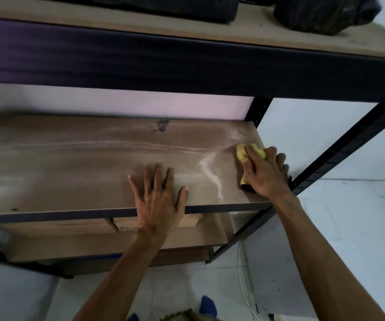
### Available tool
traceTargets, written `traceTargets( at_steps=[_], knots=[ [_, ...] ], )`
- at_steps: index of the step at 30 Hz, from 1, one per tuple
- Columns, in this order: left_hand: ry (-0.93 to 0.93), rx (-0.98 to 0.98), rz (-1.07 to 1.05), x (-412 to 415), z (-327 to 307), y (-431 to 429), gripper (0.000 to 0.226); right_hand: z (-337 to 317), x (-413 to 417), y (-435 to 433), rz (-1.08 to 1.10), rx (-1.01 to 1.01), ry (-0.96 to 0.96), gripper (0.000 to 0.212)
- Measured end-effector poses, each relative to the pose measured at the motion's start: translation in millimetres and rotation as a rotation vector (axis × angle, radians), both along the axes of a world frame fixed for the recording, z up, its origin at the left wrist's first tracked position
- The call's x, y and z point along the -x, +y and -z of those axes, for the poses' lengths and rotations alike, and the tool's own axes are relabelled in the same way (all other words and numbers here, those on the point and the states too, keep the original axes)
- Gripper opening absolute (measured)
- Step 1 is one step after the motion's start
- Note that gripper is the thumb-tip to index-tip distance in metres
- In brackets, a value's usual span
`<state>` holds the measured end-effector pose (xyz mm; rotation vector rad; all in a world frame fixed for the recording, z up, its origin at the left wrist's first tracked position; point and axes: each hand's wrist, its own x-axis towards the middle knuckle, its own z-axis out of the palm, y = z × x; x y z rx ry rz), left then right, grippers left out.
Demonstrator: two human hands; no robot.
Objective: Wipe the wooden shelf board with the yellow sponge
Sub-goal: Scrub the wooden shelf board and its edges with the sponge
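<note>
The wooden shelf board (82, 163) runs across the middle of the view, dusty, with pale streaks and a dark stain near its back edge. My right hand (264, 172) presses the yellow sponge (242, 154) onto the board's right end, fingers curled over it; a dark underside of the sponge shows at the wrist. My left hand (159, 198) lies flat on the board near its front edge, fingers spread, holding nothing.
A black metal beam (187, 63) and an upper shelf with black bags (326, 12) overhang the board. A black upright post (340, 149) stands just right of the sponge. Cardboard boxes (122, 237) sit on the lower shelf. A white cable (242, 283) trails on the tiled floor.
</note>
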<state>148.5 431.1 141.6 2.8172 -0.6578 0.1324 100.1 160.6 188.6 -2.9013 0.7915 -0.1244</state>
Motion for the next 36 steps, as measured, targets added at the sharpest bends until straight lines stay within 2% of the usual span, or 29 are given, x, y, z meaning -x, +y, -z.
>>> traceTargets(
  at_steps=[3, 8, 11, 14, 19, 26, 29, 32, 36],
  knots=[
    [-0.002, 0.011, -0.015, 4, -1, 3, 0.074, 16, 8, 19, 0.011, 0.011, 0.040, 0.054],
    [-0.009, 0.007, -0.005, 3, -1, 1, 0.073, 19, 3, 72, -0.242, -0.002, -0.018, 0.051],
    [-0.019, 0.030, 0.006, 3, 0, 4, 0.073, 8, -4, 69, -0.293, -0.040, -0.042, 0.051],
    [-0.025, 0.031, 0.003, 2, 0, 3, 0.073, -10, -10, 28, -0.146, 0.004, -0.092, 0.049],
    [-0.024, 0.012, 0.005, 0, -1, 3, 0.075, 2, 5, 9, 0.086, 0.019, 0.056, 0.053],
    [-0.030, 0.032, 0.020, 3, 1, 4, 0.073, 9, 2, 69, -0.306, -0.040, -0.024, 0.050],
    [-0.053, 0.060, 0.040, 4, 2, 5, 0.071, -5, 5, 39, -0.197, 0.007, -0.085, 0.051],
    [-0.041, 0.032, 0.059, 4, 3, 5, 0.072, -6, 19, 17, -0.053, 0.094, -0.028, 0.052],
    [-0.056, 0.014, 0.063, 5, 4, 7, 0.071, 14, 31, 49, -0.021, 0.086, -0.010, 0.054]
  ],
)
